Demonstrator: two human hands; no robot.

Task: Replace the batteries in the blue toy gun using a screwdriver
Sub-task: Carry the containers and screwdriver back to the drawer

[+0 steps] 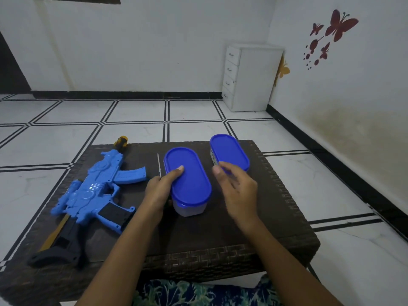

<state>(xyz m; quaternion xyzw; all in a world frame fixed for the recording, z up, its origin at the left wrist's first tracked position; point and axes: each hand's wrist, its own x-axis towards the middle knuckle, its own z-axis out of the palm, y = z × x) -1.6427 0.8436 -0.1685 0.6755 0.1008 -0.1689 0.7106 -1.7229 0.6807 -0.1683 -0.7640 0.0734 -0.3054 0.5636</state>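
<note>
Dark woven desk (220,235): gun (95,195) at 9 o'clock, centre tub (192,188), screwdriver (159,165) between them, far tub (229,151) at 1 o'clock.

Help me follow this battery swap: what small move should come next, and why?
Probably pry the lid off the nearer container: the left hand grips its side, thumb on the closed lid, the right hand hovers close by, and the toy gun lies untouched.

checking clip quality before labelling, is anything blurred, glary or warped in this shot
Head view: right hand motion-blurred beside the farther blue-lidded oval plastic container; left hand, gripping the nearer blue-lidded container, sharper; small glare spots on the blue plastic toy gun; wide lens slightly bends the floor tile lines.
</note>
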